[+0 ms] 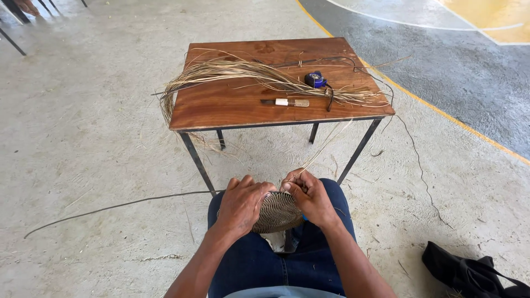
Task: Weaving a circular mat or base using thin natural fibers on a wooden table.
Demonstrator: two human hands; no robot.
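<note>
A small round woven disc (277, 212) of dark and pale coiled fibre rests on my lap over blue jeans. My left hand (241, 203) grips its left edge, fingers curled over the rim. My right hand (310, 196) holds the right edge and pinches a thin pale fibre strand (326, 144) that runs up toward the table. A long dark strand (110, 208) trails from the disc across the floor to the left.
A wooden table (232, 107) with metal legs stands in front of my knees. On it lie a bundle of dry fibres (243, 72), a knife (287, 102) and a blue tape measure (316, 80). A black bag (469, 273) lies on the concrete floor at right.
</note>
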